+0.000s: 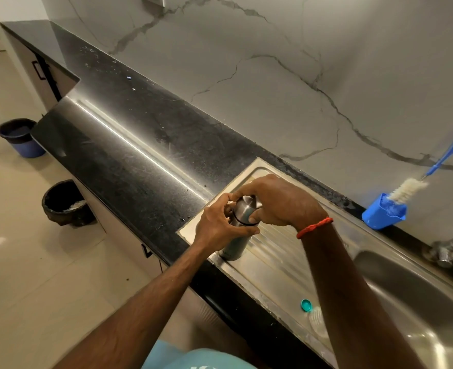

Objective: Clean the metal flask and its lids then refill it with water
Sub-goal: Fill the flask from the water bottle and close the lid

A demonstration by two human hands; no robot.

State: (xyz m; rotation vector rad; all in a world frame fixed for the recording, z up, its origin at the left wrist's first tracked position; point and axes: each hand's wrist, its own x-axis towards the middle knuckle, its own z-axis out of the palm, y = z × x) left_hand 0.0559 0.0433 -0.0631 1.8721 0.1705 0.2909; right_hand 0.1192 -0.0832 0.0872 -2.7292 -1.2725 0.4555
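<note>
On the left end of the drainboard [276,265] stands the metal flask [234,247] — left hand [220,226] gripping its neck, right hand [277,203] clamped on the lid [246,207] — and a hard twist could skid its base.

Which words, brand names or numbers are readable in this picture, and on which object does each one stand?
No text can be read.
Metal flask: no legible marking shows.
Blue shirt: the white print is cut off at the frame edge and unreadable.
</note>
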